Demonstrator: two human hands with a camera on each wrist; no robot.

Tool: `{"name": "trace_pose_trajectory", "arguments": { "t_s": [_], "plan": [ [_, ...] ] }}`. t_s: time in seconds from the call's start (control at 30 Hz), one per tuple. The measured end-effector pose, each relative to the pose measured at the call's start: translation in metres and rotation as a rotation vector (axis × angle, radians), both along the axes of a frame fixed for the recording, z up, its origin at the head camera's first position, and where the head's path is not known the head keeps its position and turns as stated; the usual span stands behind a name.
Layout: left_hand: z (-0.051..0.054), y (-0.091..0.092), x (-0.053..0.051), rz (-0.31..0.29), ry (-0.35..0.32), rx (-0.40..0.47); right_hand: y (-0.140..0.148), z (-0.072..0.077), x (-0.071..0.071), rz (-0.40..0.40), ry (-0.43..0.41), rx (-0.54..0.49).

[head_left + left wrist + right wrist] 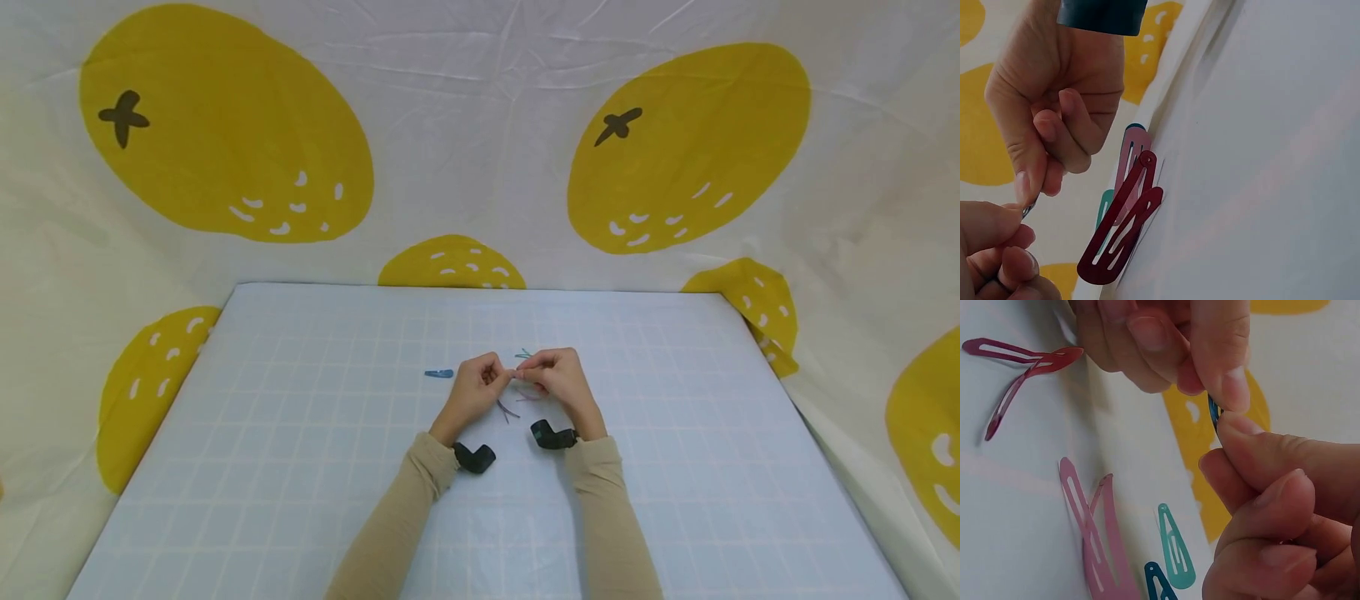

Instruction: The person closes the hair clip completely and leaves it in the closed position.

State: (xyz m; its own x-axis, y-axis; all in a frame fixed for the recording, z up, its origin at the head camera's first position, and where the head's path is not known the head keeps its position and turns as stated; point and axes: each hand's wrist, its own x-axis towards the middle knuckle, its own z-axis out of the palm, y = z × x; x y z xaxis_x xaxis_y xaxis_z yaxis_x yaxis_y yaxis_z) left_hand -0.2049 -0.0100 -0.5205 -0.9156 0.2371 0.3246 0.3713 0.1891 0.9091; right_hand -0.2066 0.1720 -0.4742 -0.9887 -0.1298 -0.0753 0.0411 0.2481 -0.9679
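Left hand (pixel 472 388), right hand (pixel 562 380): fingertips clamped on one blue clip (pixel 1213 412). Teal clip (pixel 1177 549) lies nearer surface's (pixel 262 458) far edge than dark-red clip (pixel 1114 219).

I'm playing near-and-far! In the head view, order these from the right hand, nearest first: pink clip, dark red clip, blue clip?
1. Pink clip, below-left of the right hand.
2. Dark red clip, lower left.
3. Blue clip, left of the left hand.

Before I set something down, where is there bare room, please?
Bare table lies left of the blue clip by the left hand, and from the right hand to the right edge. Crowded around the hands: dark red clip, pink clip, teal clip, another blue clip.
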Motion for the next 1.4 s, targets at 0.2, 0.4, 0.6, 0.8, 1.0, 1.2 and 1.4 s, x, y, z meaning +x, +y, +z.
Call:
{"name": "trace_pose_trajectory", "arguments": {
  "t_s": [0.2,0.4,0.6,0.8,1.0,1.2,1.4],
  "plan": [
    [0.000,0.000,0.000,0.000,-0.010,-0.004,-0.004,0.022,0.010,0.025,-0.020,0.015],
    [0.000,0.000,0.000,0.006,-0.016,-0.003,-0.007,0.033,0.016,0.037,0.002,0.011],
    [0.017,0.001,0.010,0.019,0.004,0.031,-0.006,0.031,0.014,0.036,-0.013,-0.004],
    [0.032,-0.001,0.017,0.019,0.013,0.050,-0.005,0.030,0.013,0.051,-0.005,-0.032],
    [0.006,0.003,0.003,0.067,0.001,0.053,0.000,0.013,0.004,0.064,0.024,-0.072],
    [-0.001,0.002,-0.001,0.073,-0.063,0.065,0.003,0.001,0.000,0.056,0.029,-0.134],
    [0.000,0.001,-0.002,0.064,-0.076,0.075,0.004,0.000,0.001,0.064,0.056,-0.200]
  ]
}}
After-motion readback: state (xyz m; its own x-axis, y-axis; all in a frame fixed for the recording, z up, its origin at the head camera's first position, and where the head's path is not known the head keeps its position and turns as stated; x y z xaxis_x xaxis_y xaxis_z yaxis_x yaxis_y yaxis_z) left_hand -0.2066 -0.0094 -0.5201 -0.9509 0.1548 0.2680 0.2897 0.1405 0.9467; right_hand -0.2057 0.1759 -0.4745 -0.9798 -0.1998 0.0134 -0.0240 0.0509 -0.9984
